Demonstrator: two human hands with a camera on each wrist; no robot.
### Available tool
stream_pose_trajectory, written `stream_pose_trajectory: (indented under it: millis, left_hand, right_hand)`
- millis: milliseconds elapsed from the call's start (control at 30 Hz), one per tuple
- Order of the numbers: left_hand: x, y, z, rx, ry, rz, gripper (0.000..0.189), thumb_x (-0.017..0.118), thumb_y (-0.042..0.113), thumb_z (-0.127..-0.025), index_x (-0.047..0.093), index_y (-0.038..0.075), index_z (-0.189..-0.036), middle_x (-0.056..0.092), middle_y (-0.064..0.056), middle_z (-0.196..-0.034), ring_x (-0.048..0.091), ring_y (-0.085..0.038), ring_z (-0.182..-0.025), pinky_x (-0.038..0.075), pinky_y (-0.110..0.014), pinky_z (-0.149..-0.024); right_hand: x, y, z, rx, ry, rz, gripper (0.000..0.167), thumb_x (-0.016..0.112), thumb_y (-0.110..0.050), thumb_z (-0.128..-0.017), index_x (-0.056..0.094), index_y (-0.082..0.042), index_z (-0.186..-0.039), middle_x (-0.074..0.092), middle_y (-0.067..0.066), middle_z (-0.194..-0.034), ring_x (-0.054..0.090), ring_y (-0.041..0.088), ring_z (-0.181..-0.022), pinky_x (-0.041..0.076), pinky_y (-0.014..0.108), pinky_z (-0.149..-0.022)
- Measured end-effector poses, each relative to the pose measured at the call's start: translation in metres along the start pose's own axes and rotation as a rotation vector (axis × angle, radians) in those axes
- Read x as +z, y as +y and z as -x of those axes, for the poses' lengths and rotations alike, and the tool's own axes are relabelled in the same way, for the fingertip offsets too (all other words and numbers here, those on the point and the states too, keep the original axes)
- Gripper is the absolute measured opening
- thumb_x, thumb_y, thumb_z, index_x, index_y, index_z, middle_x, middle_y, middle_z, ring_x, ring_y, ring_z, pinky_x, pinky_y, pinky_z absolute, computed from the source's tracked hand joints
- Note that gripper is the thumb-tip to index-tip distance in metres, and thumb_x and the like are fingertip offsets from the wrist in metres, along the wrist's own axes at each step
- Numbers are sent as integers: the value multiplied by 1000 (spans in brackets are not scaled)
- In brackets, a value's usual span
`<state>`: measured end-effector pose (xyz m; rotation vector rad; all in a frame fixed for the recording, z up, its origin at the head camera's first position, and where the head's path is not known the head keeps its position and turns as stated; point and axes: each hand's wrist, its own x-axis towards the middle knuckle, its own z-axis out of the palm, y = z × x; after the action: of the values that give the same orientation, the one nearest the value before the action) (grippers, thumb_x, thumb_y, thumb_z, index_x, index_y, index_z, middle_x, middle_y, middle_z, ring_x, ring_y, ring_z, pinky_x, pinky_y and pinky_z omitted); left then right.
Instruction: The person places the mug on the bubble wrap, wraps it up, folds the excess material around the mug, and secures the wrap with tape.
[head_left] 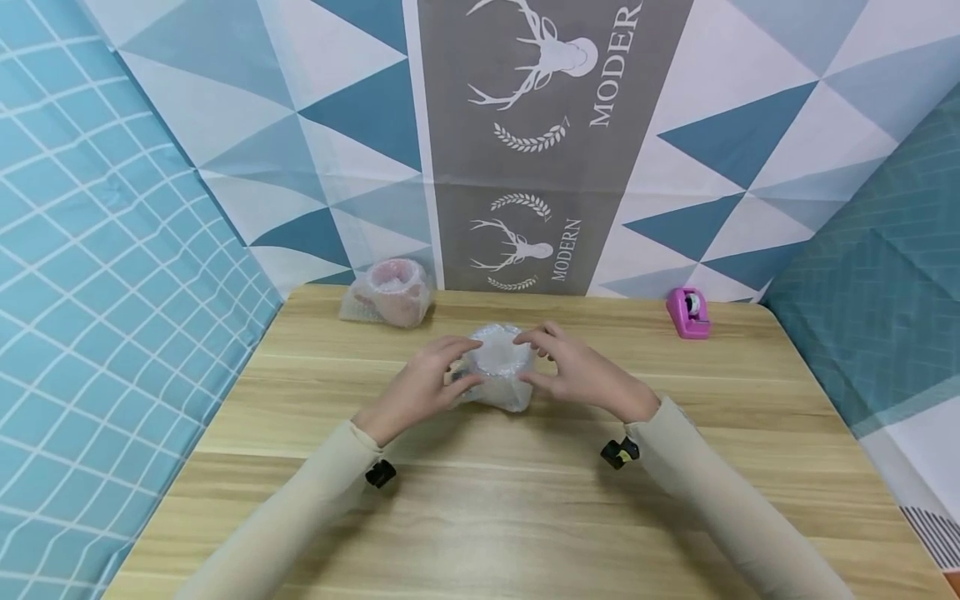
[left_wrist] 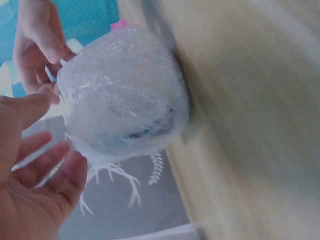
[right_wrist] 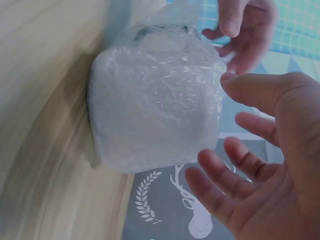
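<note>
A whitish, cup-shaped object (head_left: 504, 392) wrapped in clear bubble wrap stands upright on the wooden table, between the two hands. Its wrap fills the middle of the left wrist view and the right wrist view, where dark marks show faintly through the plastic. My left hand (head_left: 429, 377) is at its left side, thumb and fingers spread near the upper edge. On the opposite side my right hand (head_left: 583, 372) has its fingers loosely bent and apart, thumb tip close to the rim. Whether any fingertip touches the wrap is hard to tell.
Toward the back left of the table (head_left: 480, 517) stands a pink cup-shaped object (head_left: 397, 293), also in bubble wrap. A magenta tape dispenser (head_left: 688, 313) sits at the back right. Patterned cloth hangs behind the table's rear edge.
</note>
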<state>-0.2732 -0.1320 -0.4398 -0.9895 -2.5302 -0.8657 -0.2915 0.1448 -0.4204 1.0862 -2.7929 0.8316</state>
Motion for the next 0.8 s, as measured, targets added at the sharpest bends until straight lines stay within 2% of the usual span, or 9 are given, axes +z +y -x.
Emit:
stream_pose_trajectory:
  millis: [167, 333, 400, 533, 667, 800]
  left_hand:
    - [-2, -12, 14, -163, 52, 149, 41, 74, 15, -95, 64, -3, -131, 67, -21, -130, 70, -37, -105, 64, -41, -81]
    - [1, -18, 26, -265, 73, 288, 42, 78, 8, -91, 65, -6, -128, 68, -24, -126, 70, -37, -103, 64, -39, -82]
    - [2, -18, 28, -288, 74, 327, 42, 80, 6, -88, 67, -6, -126, 69, -23, -123, 71, -36, -101, 64, -38, -82]
    - [7, -14, 29, -317, 82, 347, 36, 84, 5, -84, 72, -2, -118, 73, -19, -114, 72, -30, -94, 64, -36, -80]
    - [11, -13, 26, -322, 120, 312, 31, 85, 3, -82, 75, -1, -111, 75, -16, -105, 73, -26, -87, 64, -35, -78]
    - [12, -17, 22, -295, 161, 256, 29, 85, -2, -80, 76, -3, -108, 76, -18, -101, 74, -27, -83, 64, -38, -75]
  right_hand:
    - [2, 3, 5, 64, 83, -108, 56, 75, -26, -95, 55, -8, -144, 55, 14, -139, 60, 37, -122, 56, 54, -100]
    - [15, 9, 5, 76, 155, -234, 63, 77, -14, -92, 48, 2, -147, 51, 23, -144, 57, 42, -128, 56, 51, -103]
    - [20, 11, 4, 85, 159, -290, 64, 76, -10, -93, 46, 4, -147, 51, 25, -144, 57, 42, -129, 55, 49, -104]
    - [26, 12, 4, 112, 166, -364, 60, 76, -6, -92, 50, 4, -145, 55, 23, -140, 60, 39, -126, 55, 48, -104]
    - [31, 9, 4, 152, 209, -416, 55, 79, -4, -89, 56, 5, -138, 57, 24, -135, 64, 41, -119, 57, 49, -101]
    - [38, 4, 3, 199, 259, -427, 54, 83, -4, -85, 59, 8, -132, 56, 25, -130, 66, 41, -114, 60, 45, -97]
